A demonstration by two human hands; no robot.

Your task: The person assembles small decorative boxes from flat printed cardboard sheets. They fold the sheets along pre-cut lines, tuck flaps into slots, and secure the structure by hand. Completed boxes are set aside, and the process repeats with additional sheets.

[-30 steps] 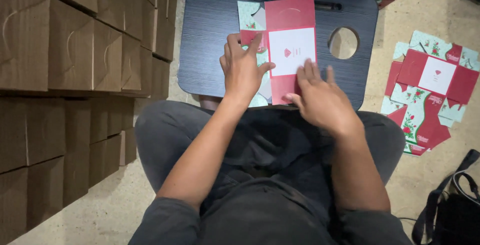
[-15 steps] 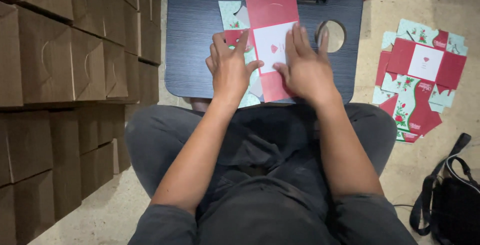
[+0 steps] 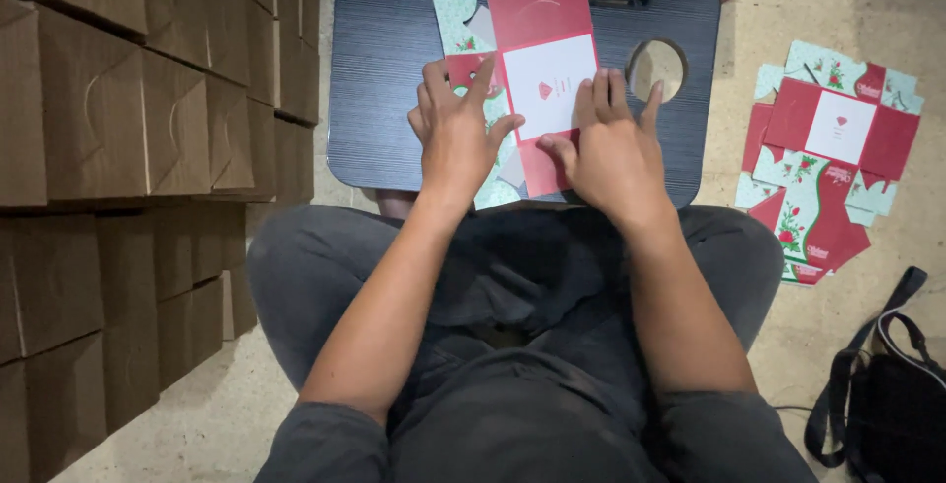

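On lap desk [image 3: 394, 99], hands [image 3: 458, 138] [image 3: 611, 153] flatten carton [image 3: 542, 79].

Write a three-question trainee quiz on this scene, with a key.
1. True or false: both hands rest on the box blank on the lap desk.
2. Which hand lies nearer the desk's round hole? A) left hand B) right hand
3. Fill in: the spare flat blanks lie on the ______, to the person's right.

Key: 1 true; 2 B; 3 floor.
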